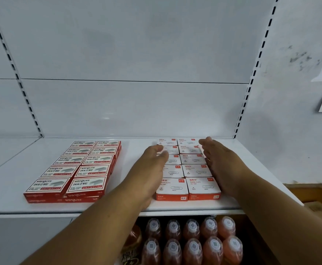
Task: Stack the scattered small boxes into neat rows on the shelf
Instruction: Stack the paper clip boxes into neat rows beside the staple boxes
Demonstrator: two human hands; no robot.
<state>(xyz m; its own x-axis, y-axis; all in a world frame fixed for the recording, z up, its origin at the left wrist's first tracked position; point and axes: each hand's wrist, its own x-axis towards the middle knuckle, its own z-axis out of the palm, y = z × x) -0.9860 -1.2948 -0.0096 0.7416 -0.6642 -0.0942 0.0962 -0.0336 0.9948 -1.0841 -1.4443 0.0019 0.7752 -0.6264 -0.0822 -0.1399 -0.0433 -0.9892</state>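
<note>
White and orange paper clip boxes (193, 170) lie in two neat columns on the white shelf (135, 204), right of centre. My left hand (150, 165) lies flat along the left side of this block, fingers straight, covering part of the left column. My right hand (219, 159) lies flat along the block's right side, fingers straight and reaching toward the back boxes. Further left, red and white staple boxes (79, 167) sit in two columns, stacked two high.
The shelf's white back panel (133, 108) has slotted uprights at both sides. Under the shelf stand rows of orange bottles with clear caps (192, 240). A brown cardboard box (320, 209) sits at the lower right, beyond the shelf's end.
</note>
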